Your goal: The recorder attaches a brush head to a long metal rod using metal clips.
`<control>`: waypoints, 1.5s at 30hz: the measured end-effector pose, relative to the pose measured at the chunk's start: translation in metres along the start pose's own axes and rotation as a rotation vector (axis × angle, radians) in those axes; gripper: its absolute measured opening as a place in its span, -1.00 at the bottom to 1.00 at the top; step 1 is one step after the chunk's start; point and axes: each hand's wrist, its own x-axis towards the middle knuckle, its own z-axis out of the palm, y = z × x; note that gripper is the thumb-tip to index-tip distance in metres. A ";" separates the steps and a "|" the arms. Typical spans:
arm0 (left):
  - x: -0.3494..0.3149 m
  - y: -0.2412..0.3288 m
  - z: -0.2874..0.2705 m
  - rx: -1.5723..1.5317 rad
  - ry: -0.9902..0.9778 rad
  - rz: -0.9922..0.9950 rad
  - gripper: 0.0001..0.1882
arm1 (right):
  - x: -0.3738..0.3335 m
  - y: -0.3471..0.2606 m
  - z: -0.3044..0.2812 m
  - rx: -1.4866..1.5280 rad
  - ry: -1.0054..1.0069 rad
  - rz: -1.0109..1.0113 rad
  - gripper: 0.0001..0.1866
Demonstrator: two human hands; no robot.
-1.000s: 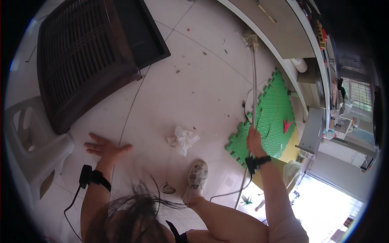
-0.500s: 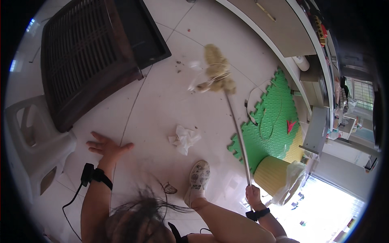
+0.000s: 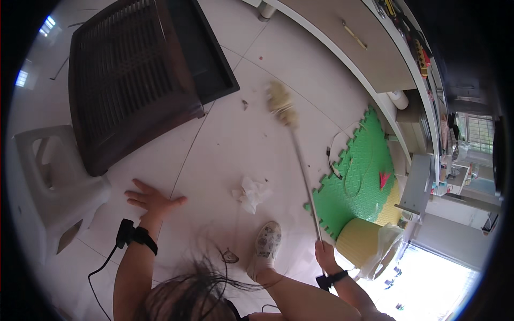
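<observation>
My right hand is closed round the upper part of a long thin handle, which belongs to a broom with a tan, bushy head bound with pale string. The head rests on the tiled floor ahead of me and is slightly blurred. Over the floor on the left, my left hand is empty with its fingers spread, close to a pale plastic stool. A crumpled white tissue lies between the hands, beyond my shoe. A small dark scrap lies left of the broom head.
A dark slatted piece of furniture stands at the far left. Green interlocking foam matting with a cable on it lies at right, beside a yellow bin lined with a white bag. A long cabinet curves along the right.
The broom has swung left, and my right hand has moved slightly left with it. White scraps beside the broom head no longer show. My left hand stays spread; the view has shifted a little.
</observation>
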 end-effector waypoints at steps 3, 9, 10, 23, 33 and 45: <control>0.003 -0.001 0.003 0.007 -0.020 -0.005 0.66 | -0.026 -0.008 -0.016 0.007 -0.101 -0.037 -0.60; -0.002 0.006 0.001 0.012 -0.052 -0.019 0.68 | 0.042 -0.078 -0.011 0.087 0.018 -0.072 -0.56; -0.001 0.003 0.001 0.004 -0.044 -0.028 0.68 | 0.057 -0.093 -0.006 0.106 0.019 -0.061 -0.56; -0.001 0.004 0.005 0.023 -0.072 -0.022 0.61 | -0.016 -0.024 -0.050 -0.312 0.070 -0.250 -0.67; 0.003 0.003 0.008 0.046 -0.035 -0.046 0.62 | 0.024 -0.091 -0.032 -0.150 0.148 -0.066 -0.64; 0.003 0.000 0.003 -0.003 -0.076 -0.016 0.67 | -0.004 -0.032 -0.056 -0.369 0.155 -0.303 -0.59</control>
